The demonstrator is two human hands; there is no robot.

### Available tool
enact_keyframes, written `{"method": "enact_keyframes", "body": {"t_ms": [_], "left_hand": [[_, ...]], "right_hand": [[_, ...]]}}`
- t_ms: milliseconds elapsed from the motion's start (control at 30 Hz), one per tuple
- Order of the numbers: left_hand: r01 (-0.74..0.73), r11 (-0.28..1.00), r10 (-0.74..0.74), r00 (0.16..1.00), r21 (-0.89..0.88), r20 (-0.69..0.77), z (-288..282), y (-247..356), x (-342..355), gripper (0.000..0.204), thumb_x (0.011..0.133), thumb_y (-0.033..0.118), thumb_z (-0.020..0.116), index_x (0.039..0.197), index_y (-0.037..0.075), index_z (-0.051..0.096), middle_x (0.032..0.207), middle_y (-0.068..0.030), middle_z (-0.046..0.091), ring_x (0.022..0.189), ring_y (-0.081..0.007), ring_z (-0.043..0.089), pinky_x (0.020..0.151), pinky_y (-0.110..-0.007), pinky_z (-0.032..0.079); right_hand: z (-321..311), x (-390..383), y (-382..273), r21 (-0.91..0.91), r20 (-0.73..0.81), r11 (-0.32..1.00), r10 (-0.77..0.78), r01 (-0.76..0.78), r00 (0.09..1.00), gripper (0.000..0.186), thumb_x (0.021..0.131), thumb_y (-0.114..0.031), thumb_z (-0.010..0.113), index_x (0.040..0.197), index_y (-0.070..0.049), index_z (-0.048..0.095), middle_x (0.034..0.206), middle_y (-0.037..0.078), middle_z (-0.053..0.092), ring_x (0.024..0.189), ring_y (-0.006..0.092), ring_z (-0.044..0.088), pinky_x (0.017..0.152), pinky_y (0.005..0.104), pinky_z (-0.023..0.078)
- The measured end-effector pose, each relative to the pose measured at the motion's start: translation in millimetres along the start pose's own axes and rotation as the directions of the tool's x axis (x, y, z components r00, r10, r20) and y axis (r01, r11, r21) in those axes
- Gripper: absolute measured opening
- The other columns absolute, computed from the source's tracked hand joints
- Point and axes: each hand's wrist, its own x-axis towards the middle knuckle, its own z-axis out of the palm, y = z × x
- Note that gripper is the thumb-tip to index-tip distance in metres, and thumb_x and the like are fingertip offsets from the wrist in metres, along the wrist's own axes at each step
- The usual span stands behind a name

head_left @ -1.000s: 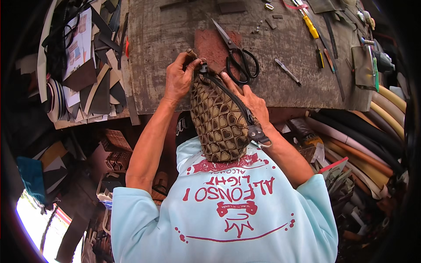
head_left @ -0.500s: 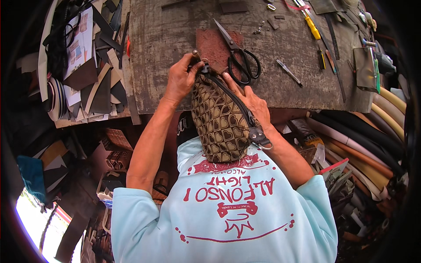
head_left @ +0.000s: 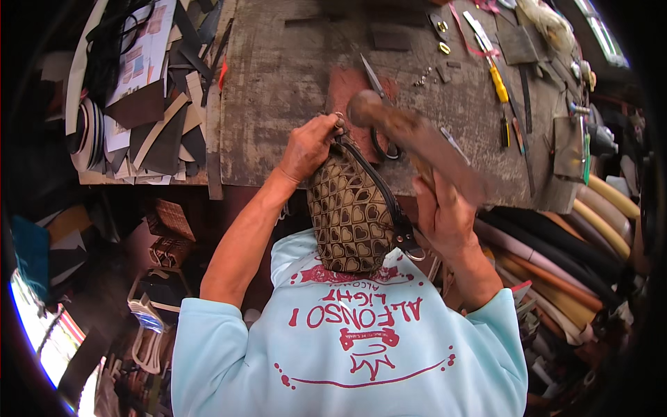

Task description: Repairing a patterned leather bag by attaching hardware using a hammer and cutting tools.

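Observation:
At the table's near edge, a brown patterned pouch (head_left: 351,215) with a heart print and a black zipper hangs down toward my shirt. My left hand (head_left: 307,147) is closed on its upper end, fingertips pinched around a small metal piece there. My right hand (head_left: 448,217) grips a hammer (head_left: 427,139), smeared by motion, its rounded end over the table just right of the left fingertips. Beneath lies a reddish slab (head_left: 340,87). Black-handled scissors (head_left: 372,75) rest across it, partly covered by the hammer.
Leather scraps (head_left: 156,135) pile up at the table's left. Toward the right lie a yellow-handled screwdriver (head_left: 498,85), a pen (head_left: 451,141) partly behind the hammer, and small metal fittings (head_left: 443,48). Rolls of material (head_left: 556,240) lean below the table's right side.
My right hand has left the pouch and come back to the right, now holding the hammer. My left hand stays on the pouch's upper end.

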Motion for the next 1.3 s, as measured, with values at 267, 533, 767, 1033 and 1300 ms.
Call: {"method": "enact_keyframes", "body": {"t_ms": [267, 533, 767, 1033, 1300], "left_hand": [[-0.018, 1.0, 0.018, 1.0, 0.011, -0.004, 3.6, -5.9, -2.8, 0.045, 0.081, -0.005, 0.063, 0.124, 0.003, 0.053, 0.1, -0.0157, 0.065, 0.089, -0.0361, 0.066, 0.072, -0.043, 0.055], [-0.001, 1.0, 0.001, 1.0, -0.028, 0.007, 4.3, -5.7, 4.9, 0.042, 0.083, -0.005, 0.061, 0.123, 0.004, 0.053, 0.1, -0.0162, 0.065, 0.09, -0.037, 0.065, 0.072, -0.043, 0.055], [-0.06, 0.998, 0.062, 0.995, -0.027, 0.077, 4.0, -15.3, -6.1, 0.044, 0.08, -0.004, 0.064, 0.122, 0.003, 0.053, 0.104, -0.0182, 0.065, 0.094, -0.0383, 0.066, 0.074, -0.043, 0.056], [-0.066, 0.997, 0.067, 0.998, -0.044, 0.021, 0.9, -10.4, -3.9, 0.036, 0.084, -0.005, 0.065, 0.117, 0.005, 0.057, 0.103, -0.0167, 0.066, 0.092, -0.0377, 0.067, 0.074, -0.042, 0.056], [0.0, 0.993, 0.01, 0.997, -0.121, 0.082, -3.0, -11.2, -0.1, 0.034, 0.086, -0.002, 0.062, 0.119, 0.003, 0.054, 0.107, -0.0165, 0.064, 0.098, -0.0388, 0.064, 0.078, -0.044, 0.054]], "right_hand": [[-7.5, 8.2, -0.3, -0.026, 0.232, 0.998, 0.063, -0.059, 0.971, 0.078, 0.073, 0.005, 0.072, 0.145, -0.008, 0.045, 0.099, 0.015, 0.062, 0.07, 0.033, 0.064, 0.057, 0.0421, 0.052], [4.4, -2.6, 9.6, -0.247, 0.397, 0.968, 0.138, -0.039, 0.907, 0.071, 0.077, 0.004, 0.071, 0.142, -0.008, 0.046, 0.095, 0.015, 0.061, 0.07, 0.0344, 0.063, 0.057, 0.0426, 0.052], [-12.2, 12.3, -10.2, 0.013, -0.027, 0.983, -0.181, 0.182, 0.983, 0.067, 0.09, 0.006, 0.058, 0.15, 0.001, 0.031, 0.105, 0.023, 0.065, 0.078, 0.0381, 0.067, 0.069, 0.0396, 0.055], [-4.7, 8.1, -18.6, 0.141, -0.017, 0.988, 0.064, -0.061, 0.998, 0.079, 0.085, 0.002, 0.061, 0.154, -0.02, 0.031, 0.082, 0.017, 0.051, 0.069, 0.0407, 0.059, 0.061, 0.0503, 0.05], [7.6, -25.2, 39.0, -0.22, 0.16, 0.944, 0.284, -0.246, 0.945, 0.082, 0.086, 0.002, 0.061, 0.155, -0.03, 0.03, 0.08, 0.015, 0.054, 0.062, 0.0363, 0.059, 0.056, 0.0474, 0.049]]}}
